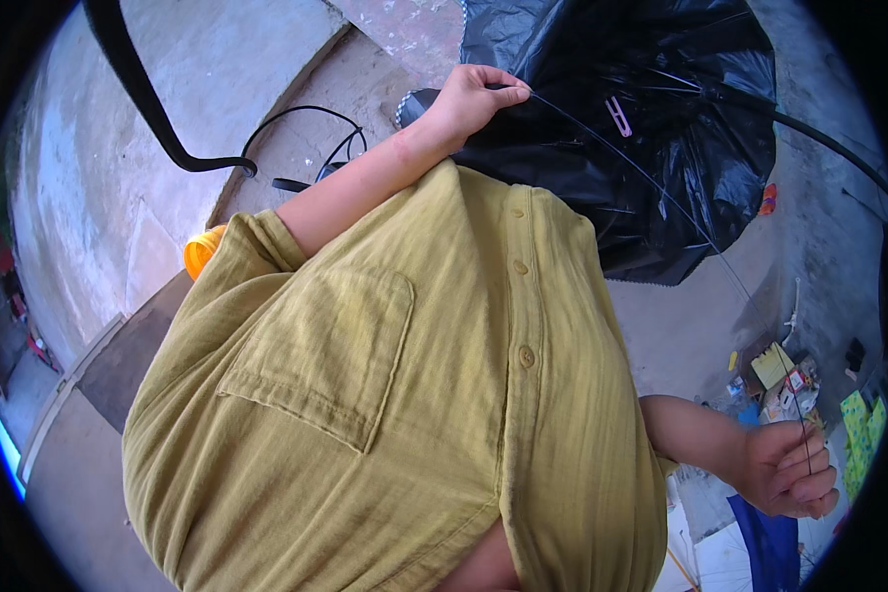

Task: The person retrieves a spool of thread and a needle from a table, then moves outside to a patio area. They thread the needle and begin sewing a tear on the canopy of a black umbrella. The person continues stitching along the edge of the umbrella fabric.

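A dark thread (629, 161) runs taut and slanting across the view between my hands. My left hand (472, 102) is closed in a pinch at its upper end, beside the edge of a shiny black umbrella canopy (572, 187). Down at the lower right, my right hand (787, 470) is closed, with the thread passing over its curled fingers. Whether a needle is in either hand is too small to tell. The canopy spreads in front of me, with thin metal ribs and checked trim on part of its edge. On it lies a pink U-shaped thing (619, 116).
A curved black rod (809, 131) extends right from the canopy. Black cable (311, 111) loops on the concrete at left, near a thick black strap (138, 89). An orange round object (203, 253) shows by my left sleeve. Mixed small items (775, 370) lie at right, beside green patterned cloth (863, 434).
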`<state>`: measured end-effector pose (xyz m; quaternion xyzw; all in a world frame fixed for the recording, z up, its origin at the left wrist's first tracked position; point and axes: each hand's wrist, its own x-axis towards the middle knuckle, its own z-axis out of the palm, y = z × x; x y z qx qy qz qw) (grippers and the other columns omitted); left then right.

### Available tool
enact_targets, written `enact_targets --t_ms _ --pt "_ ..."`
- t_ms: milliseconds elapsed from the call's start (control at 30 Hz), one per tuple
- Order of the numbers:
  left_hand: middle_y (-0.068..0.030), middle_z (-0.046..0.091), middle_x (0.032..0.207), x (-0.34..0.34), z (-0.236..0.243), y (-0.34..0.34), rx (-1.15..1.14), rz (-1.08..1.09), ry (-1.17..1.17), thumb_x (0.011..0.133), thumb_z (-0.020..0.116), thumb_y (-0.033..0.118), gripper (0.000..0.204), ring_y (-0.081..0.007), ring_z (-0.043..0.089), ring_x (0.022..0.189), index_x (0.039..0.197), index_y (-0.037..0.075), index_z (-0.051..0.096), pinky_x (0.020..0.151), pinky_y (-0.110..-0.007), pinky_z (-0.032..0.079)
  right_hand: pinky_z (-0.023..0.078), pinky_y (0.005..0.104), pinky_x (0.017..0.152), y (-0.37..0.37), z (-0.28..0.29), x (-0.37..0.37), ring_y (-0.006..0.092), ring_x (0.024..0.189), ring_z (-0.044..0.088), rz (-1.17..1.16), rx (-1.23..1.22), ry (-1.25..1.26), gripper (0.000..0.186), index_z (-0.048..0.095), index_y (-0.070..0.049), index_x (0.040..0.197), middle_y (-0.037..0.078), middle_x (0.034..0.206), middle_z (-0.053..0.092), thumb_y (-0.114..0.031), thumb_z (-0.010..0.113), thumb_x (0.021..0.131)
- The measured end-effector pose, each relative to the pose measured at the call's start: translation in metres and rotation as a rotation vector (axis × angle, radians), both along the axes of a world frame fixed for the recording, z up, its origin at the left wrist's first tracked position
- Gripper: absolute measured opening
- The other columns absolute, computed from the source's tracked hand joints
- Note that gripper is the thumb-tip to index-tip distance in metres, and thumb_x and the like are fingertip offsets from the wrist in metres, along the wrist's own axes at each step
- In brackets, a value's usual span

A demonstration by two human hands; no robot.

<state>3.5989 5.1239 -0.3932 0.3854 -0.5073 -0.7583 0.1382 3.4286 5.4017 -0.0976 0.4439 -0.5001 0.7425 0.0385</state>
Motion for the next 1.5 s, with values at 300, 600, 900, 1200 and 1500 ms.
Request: enact_targets --t_ms 300,600,900,1200,1500 --pt "-0.0009 0.066 0.085 0.002 0.000 0.000 0.084 -0.023 0.127 0.081 0.069 0.014 0.016 -0.0073 0.058 0.080 0.093 0.002 0.068 0.078 -0.022 0.044 0.028 0.0194 0.043 -0.011 -0.023 -0.003 0.0049 0.040 0.031 -0.189 0.097 -0.016 0.017 0.044 -0.005 0.082 -0.002 0.052 0.040 -0.017 0.044 0.094" --pt "-0.0009 0.066 0.089 0.003 -0.002 0.003 0.131 -0.046 0.142 0.081 0.070 0.017 0.022 -0.0082 0.056 0.087 0.098 0.003 0.067 0.085 -0.022 0.040 0.031 0.0149 0.050 -0.141 -0.190 0.048 -0.0002 0.054 0.036 0.148 0.869 -0.297 0.011 0.055 -0.001 0.095 -0.005 0.064 0.048 -0.001 0.058 0.084" --pt "-0.0014 0.065 0.089 0.003 -0.003 0.005 0.130 -0.069 0.157 0.083 0.068 0.019 0.022 -0.0080 0.056 0.087 0.096 0.002 0.067 0.083 -0.023 0.041 0.041 0.0281 0.049 -0.174 -0.230 0.052 0.0137 0.047 0.046 0.004 1.058 0.108 0.011 0.066 -0.008 0.086 0.003 0.052 0.046 -0.012 0.069 0.076" --pt "-0.0018 0.065 0.088 0.000 0.002 0.004 0.108 -0.040 0.130 0.082 0.069 0.018 0.022 -0.0081 0.057 0.084 0.096 0.002 0.067 0.081 -0.022 0.042 0.037 0.0180 0.051 -0.180 -0.255 0.043 0.0030 0.055 0.049 0.175 0.845 -0.490 0.009 0.064 0.002 0.082 -0.002 0.064 0.058 -0.008 0.065 0.082" --pt "-0.0023 0.066 0.088 0.000 0.003 0.002 0.113 -0.049 0.127 0.082 0.069 0.018 0.022 -0.0079 0.057 0.086 0.096 0.002 0.068 0.082 -0.022 0.042 0.034 0.0145 0.050 -0.179 -0.260 0.042 -0.0003 0.055 0.045 0.181 0.844 -0.489 0.004 0.058 -0.001 0.081 -0.005 0.064 0.054 -0.002 0.061 0.081"
